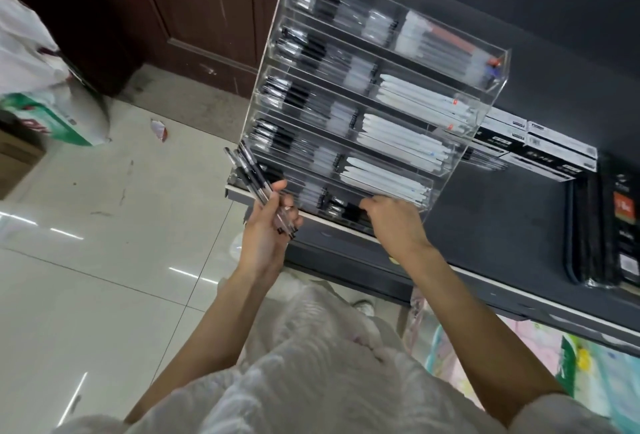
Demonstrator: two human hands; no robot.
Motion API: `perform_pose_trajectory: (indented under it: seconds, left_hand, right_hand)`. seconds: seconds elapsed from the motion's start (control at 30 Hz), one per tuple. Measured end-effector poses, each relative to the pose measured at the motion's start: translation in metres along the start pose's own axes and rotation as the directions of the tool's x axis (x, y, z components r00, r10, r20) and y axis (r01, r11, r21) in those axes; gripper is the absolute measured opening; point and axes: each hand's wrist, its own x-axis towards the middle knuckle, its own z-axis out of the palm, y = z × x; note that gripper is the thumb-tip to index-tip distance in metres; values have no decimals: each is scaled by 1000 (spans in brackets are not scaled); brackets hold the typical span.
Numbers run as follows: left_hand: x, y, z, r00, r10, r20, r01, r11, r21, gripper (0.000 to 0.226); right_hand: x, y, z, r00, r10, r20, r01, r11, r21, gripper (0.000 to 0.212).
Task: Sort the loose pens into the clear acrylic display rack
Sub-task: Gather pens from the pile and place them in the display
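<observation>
A bundle of pens (258, 187) is gripped in the left hand (268, 229), long axes slanting up-left, just left of the rack (453, 170). The right hand (391, 222), nearer the bottom tier, is curled there; what it holds cannot be told.

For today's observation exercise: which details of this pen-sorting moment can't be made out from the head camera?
- Right hand fingertips: hidden in the rack's bottom tier, so any pen held is unseen.
- Print on the pens in the left hand: blurred, too small.
- Box labels: motion blur.
- Dark packs: cut by right edge.
</observation>
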Motion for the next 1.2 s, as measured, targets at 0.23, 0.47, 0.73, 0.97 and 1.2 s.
perform_pose_trajectory:
  seconds: [0.23, 0.47, 0.73, 0.97, 1.2]
  left_hand:
    - [-6, -11, 12, 1000, 13, 0, -13, 996, 91, 23]
    - [-9, -26, 29, 999, 14, 43, -18, 996, 86, 26]
    - [0, -22, 15, 998, 38, -42, -34, 997, 75, 26]
    - [4, -24, 12, 995, 27, -93, -26, 1000, 15, 26]
    - [3, -22, 12, 994, 17, -107, -18, 1000, -12, 26]
  right_hand:
    - [-15, -19, -17, 952, 59, -301, 90, 886, 455, 18]
    - [-17, -56, -28, 981, 145, -126, 57, 409, 911, 14]
    - [-49, 26, -17, 849, 243, -469, -7, 893, 450, 8]
    - [-46, 32, -3, 891, 42, -451, -42, 999, 10, 23]
    - [-40, 31, 3, 911, -52, -410, 33, 998, -51, 30]
